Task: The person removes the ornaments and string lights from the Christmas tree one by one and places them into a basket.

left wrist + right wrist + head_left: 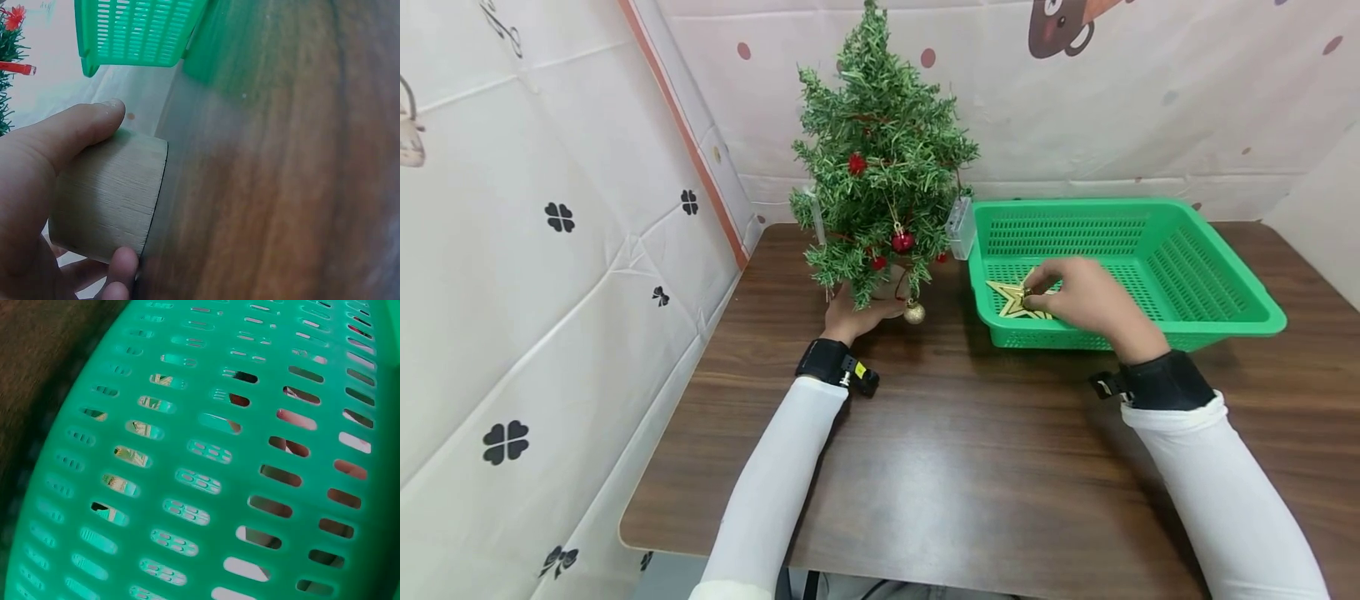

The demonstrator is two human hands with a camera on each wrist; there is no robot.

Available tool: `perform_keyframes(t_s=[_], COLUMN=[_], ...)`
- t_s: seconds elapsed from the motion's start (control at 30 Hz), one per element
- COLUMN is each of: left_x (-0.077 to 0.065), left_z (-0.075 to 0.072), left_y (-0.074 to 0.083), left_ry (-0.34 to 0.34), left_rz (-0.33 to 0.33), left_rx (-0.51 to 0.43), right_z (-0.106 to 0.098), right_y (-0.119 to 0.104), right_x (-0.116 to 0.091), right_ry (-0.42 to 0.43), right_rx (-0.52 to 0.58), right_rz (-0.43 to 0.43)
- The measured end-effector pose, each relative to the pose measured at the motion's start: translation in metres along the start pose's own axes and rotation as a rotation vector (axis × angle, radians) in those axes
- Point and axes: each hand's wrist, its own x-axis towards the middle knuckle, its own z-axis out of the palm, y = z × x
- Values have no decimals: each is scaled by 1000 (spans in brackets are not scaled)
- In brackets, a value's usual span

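Observation:
My left hand (856, 318) holds the round wooden base (112, 194) of a small artificial Christmas tree (880, 158), thumb on one side and fingers round the other. Red ornaments hang among the green branches, and a gold glitter ball (913, 312) dangles low beside the left fingertips. At the near left of a green basket (1232, 267), my right hand (1078, 292) pinches a gold star ornament (1011, 302) between thumb and fingers. The basket's slotted wall (212, 437) fills the right wrist view and mostly hides that hand.
A clear plastic box (960, 227) hangs on the tree's right side, close to the basket's left rim. Both stand on the brown wooden table (940, 467). Printed white cloth (587, 283) covers the walls behind and at left.

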Motion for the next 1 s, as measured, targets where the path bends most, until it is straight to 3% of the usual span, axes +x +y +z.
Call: perform_keyframes(t_s=[0.27,0.4,0.63,0.83,1.0], left_x=[-4,-1,0,7,12], left_z=[0,1,-2,-6,-12], left_y=[3,0,1,0,0], left_ry=[-13,6,-18,-76,-150], left_rz=[-13,33,56,168,248], left_rx=[-60,31,89,93,174], right_z=[-2,0,3,4,5], right_y=[2,2,-5,-10,-9], right_x=[4,2,-1,-2,-2], right_ry=[-157,-162,-167,-151,-147], right_rx=[25,20,33,16,6], right_rz=[23,60,85,93,96])
